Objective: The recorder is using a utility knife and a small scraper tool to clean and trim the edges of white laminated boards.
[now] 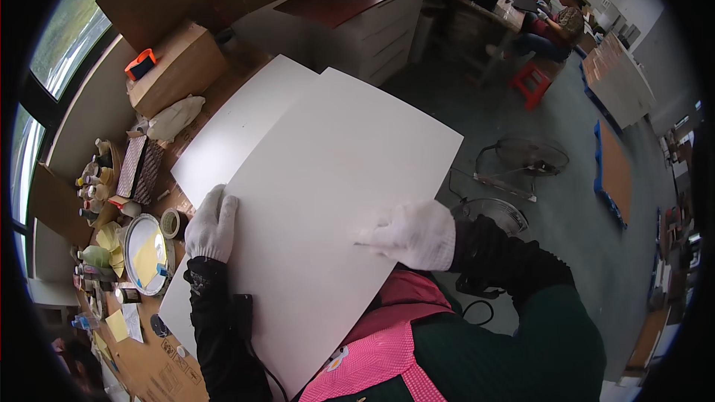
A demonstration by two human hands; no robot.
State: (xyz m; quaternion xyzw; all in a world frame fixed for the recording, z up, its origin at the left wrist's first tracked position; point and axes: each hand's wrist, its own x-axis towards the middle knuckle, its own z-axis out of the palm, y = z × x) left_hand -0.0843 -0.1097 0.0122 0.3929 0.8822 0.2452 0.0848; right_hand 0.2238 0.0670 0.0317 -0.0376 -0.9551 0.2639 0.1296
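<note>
A large white sheet (313, 179) lies in front of me at a slant, overlapping a second white sheet (246, 115) beneath it. My left hand (211, 229), in a white glove, rests at the left edge of the top sheet with its fingers stretched out along it. Over the sheet's right part is my right hand (417, 234), also gloved in white. Its fingers are closed and slightly blurred by motion; a small dark tip shows at them, too unclear to name.
A white round lid (147, 253), a roll of tape (174, 223) and several bottles crowd the bench at left. Behind them stands a cardboard box (179, 67). Floor fans (525, 156) are at right; a person sits beyond, near a red stool (530, 83).
</note>
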